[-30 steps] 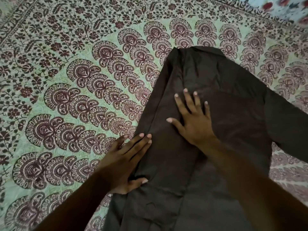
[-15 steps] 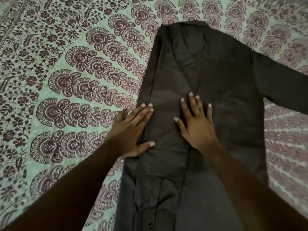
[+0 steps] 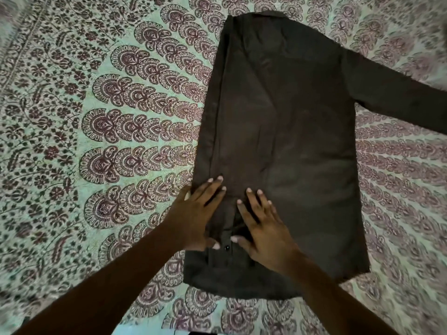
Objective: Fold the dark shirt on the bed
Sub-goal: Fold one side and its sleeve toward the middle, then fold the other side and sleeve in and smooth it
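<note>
The dark shirt point(image 3: 290, 129) lies flat on the patterned bedspread point(image 3: 96, 117), collar toward 12 o'clock and hem toward 6, its 9 o'clock side turned in and the unfolded sleeve point(image 3: 399, 97) trailing toward 3 o'clock. The left hand point(image 3: 200, 213) and right hand point(image 3: 263, 233) lie side by side with straight fingers, pressing the folded strip near 7 o'clock and gripping nothing. If they slide rather than press, the cloth is likely to bunch around the button point(image 3: 227, 248) and skew the crease, and a careless lift may let the tucked side spring open.
</note>
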A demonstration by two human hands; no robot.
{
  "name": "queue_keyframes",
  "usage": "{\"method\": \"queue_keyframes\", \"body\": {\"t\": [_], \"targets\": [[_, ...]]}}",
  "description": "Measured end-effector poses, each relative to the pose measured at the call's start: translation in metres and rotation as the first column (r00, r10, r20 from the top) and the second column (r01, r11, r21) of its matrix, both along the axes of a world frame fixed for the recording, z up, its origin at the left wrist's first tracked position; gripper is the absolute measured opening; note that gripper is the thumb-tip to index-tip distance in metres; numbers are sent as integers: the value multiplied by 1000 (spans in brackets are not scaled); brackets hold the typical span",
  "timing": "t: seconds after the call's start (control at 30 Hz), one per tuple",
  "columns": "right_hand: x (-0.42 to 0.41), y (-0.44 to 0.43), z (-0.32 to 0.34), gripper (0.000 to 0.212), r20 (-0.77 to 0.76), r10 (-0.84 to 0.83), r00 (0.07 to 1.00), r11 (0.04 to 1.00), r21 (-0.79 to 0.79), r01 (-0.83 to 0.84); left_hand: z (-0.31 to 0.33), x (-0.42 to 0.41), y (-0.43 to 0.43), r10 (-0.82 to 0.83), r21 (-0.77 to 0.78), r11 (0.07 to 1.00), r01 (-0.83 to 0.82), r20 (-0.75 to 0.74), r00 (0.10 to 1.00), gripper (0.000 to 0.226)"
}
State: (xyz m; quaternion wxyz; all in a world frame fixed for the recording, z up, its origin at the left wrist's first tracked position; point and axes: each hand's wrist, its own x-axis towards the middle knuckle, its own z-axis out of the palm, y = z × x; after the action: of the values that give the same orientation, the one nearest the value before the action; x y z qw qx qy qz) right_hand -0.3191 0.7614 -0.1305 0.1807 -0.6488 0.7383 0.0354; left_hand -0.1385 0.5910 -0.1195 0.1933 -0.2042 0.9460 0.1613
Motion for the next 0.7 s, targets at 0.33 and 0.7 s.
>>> {"method": "queue_keyframes", "body": {"t": [0.33, 0.7], "targets": [[2, 37, -1, 91, 81, 29, 996, 997, -72, -23, 19, -14, 12, 67, 18, 997, -70, 129, 989, 143], [-118, 25, 46, 35, 600, -445, 664, 680, -256, 687, 50, -140, 50, 358, 141, 932, -333, -229, 905, 38]]}}
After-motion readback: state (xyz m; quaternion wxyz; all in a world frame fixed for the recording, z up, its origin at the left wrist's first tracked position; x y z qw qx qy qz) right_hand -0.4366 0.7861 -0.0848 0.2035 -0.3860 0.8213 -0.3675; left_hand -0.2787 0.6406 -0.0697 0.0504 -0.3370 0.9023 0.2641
